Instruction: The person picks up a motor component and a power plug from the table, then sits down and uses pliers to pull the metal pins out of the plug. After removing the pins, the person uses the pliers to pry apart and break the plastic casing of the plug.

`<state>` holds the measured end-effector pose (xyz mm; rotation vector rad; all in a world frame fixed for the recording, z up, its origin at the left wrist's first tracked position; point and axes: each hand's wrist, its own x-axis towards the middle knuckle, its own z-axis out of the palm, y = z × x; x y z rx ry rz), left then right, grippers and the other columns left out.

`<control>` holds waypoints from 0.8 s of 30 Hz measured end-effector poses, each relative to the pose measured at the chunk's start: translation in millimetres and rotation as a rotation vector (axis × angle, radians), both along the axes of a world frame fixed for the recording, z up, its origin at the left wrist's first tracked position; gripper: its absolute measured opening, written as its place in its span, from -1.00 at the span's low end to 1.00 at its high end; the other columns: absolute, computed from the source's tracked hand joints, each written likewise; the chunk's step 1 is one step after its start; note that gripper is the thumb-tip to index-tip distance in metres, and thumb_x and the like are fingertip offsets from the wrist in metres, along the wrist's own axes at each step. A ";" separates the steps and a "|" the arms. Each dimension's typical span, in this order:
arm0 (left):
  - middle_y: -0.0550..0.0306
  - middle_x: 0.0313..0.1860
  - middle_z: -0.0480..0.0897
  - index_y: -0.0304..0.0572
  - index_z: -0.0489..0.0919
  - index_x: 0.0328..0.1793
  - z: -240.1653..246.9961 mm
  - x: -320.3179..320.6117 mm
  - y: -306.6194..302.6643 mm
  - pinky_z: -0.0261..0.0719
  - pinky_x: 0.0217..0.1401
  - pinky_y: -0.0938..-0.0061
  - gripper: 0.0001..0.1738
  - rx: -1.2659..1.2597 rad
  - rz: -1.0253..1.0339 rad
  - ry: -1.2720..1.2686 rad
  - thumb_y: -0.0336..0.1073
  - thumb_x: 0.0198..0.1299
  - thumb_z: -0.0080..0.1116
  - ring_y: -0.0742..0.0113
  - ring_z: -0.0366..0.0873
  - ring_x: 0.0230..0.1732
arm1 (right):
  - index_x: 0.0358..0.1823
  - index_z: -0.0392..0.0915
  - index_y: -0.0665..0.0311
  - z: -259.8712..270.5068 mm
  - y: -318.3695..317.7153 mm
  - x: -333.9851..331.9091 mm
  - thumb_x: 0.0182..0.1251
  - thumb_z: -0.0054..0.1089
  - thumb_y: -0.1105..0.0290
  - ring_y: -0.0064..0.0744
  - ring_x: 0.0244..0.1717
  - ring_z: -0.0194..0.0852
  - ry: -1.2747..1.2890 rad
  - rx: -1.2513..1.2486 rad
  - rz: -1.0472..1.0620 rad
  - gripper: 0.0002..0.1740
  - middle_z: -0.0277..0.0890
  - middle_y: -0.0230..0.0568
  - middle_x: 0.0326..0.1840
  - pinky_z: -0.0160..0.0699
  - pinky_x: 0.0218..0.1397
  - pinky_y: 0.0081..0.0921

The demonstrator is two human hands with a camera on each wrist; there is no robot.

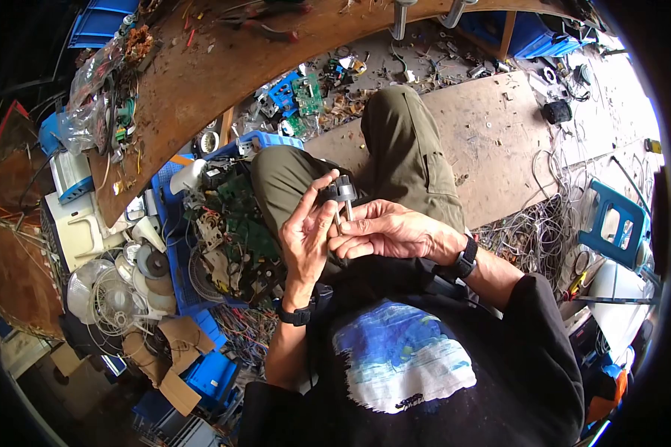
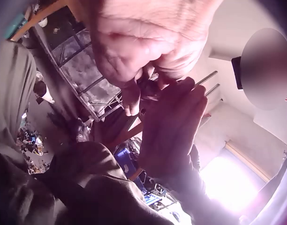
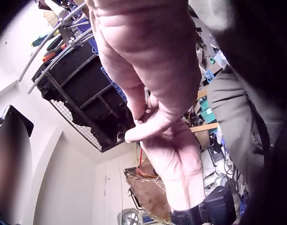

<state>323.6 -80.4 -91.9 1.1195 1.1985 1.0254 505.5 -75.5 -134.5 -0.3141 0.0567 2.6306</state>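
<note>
In the head view, a dark round ridged part [image 1: 343,191] with thin metal pieces [image 1: 349,211] below it is held between both hands, above the lap. My left hand [image 1: 304,238] grips it from the left, index finger raised beside the dark top. From the right, my right hand [image 1: 399,232] pinches the metal end between thumb and fingers. In the left wrist view the fingers of the left hand [image 2: 139,42] meet the other hand and mostly hide the part. The right wrist view shows the right hand [image 3: 148,61] over the left palm, the part largely covered.
A blue crate [image 1: 173,246] of circuit boards stands beside the left knee. Fan parts [image 1: 115,294] lie farther left. Ahead is a curved wooden tabletop [image 1: 194,82]. Scrap litters the floor around a wooden board [image 1: 492,141]; cables [image 1: 525,246] and a blue stool [image 1: 613,227] are at right.
</note>
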 end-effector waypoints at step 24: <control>-0.02 0.27 0.67 -0.42 0.57 0.31 -9.4 2.1 5.0 0.67 0.17 0.47 -0.65 -0.140 0.054 -0.035 -0.36 0.51 0.17 0.42 0.67 0.04 | -0.01 0.67 0.37 -4.3 3.4 2.0 0.51 0.30 0.31 -0.56 -0.32 0.68 -0.197 0.092 -0.018 -0.75 0.71 -0.34 -0.31 0.66 -0.16 -0.63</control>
